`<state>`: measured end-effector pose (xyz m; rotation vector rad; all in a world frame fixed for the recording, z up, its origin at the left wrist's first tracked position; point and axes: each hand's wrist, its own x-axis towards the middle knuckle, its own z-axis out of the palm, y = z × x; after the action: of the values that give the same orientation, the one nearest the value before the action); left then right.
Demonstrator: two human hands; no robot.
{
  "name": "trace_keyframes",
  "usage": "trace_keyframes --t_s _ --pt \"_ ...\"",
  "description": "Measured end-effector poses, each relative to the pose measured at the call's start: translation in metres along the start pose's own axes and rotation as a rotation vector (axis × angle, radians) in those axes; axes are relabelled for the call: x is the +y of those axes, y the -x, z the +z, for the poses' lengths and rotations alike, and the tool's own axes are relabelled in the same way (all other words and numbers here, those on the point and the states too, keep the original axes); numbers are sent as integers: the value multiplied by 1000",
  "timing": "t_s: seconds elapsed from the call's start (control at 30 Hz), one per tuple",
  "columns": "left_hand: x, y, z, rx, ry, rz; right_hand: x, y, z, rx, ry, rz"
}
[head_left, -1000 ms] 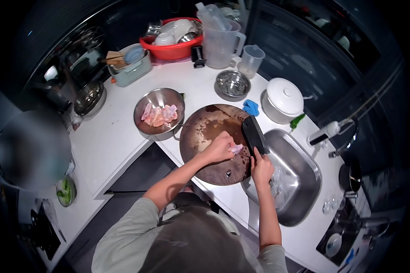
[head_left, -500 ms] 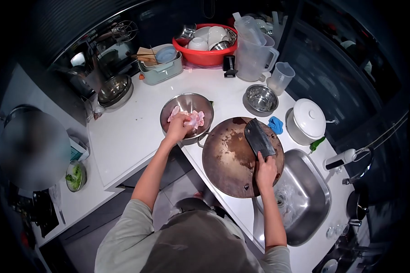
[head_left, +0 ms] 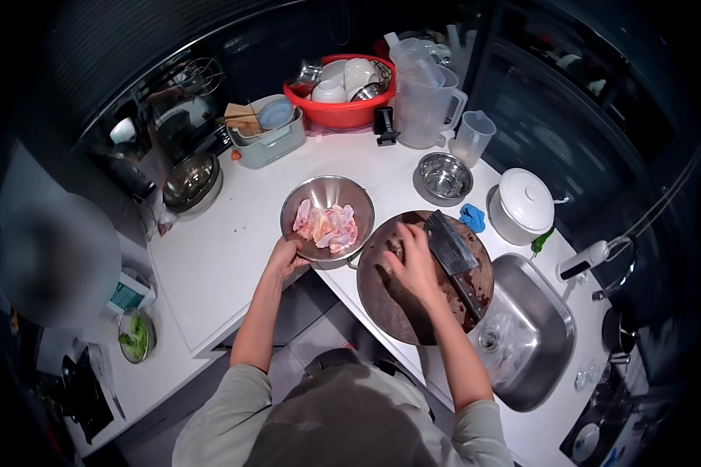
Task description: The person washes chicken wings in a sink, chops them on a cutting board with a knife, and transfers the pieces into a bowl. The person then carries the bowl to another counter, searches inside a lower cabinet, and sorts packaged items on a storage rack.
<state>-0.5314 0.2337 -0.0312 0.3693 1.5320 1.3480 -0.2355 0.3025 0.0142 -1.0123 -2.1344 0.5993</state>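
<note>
My left hand (head_left: 287,258) grips the near left rim of a steel bowl (head_left: 331,189), which holds several pieces of raw pink meat (head_left: 331,226). Over the round wooden chopping board (head_left: 389,307), my right hand (head_left: 414,261) has its fingers apart and nothing in them. The black cleaver (head_left: 453,251) lies on the right part of the board, its handle toward me, just right of my right hand. The board's near right edge borders the sink.
A steel sink (head_left: 549,307) is at the right. Behind the board are a small steel bowl (head_left: 444,177), a blue cloth (head_left: 472,218) and a white lidded pot (head_left: 524,206). A red basin (head_left: 339,115) of dishes, a green container (head_left: 273,149) and plastic jugs (head_left: 424,109) stand farther back.
My left hand carried a meat piece from the board to the bowl, let go, and took the bowl's rim. My right hand released the cleaver onto the board and moved left.
</note>
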Motion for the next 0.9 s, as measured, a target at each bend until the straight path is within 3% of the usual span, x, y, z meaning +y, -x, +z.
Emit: trace_keyframes --t_s 0.17,0.3,0.37,0.5,0.53,0.57,0.63,0.77,0.9 --pt "24 33 46 -35 -133 215 -18 -33 31 23 -201 42" --pt "27 59 106 -144 -297 340 -4 -41 38 270 -209 339" --pt "10 63 138 -146 -529 741 -4 -37 17 372 -200 506" --pt "5 119 209 -348 -698 749 10 -10 -28 640 -181 725" --pt "-3 126 223 -406 -712 896 20 -2 -38 679 -149 792" --pt "-9 137 236 -486 -711 902 32 8 -47 744 -131 807" --pt "-1 172 263 -617 -795 666 50 31 -67 875 -93 837" --pt "-39 188 306 -781 -769 903 68 75 -109 1132 -190 785" --pt "-59 216 337 -909 -866 1093 135 119 -118 1353 -323 631"
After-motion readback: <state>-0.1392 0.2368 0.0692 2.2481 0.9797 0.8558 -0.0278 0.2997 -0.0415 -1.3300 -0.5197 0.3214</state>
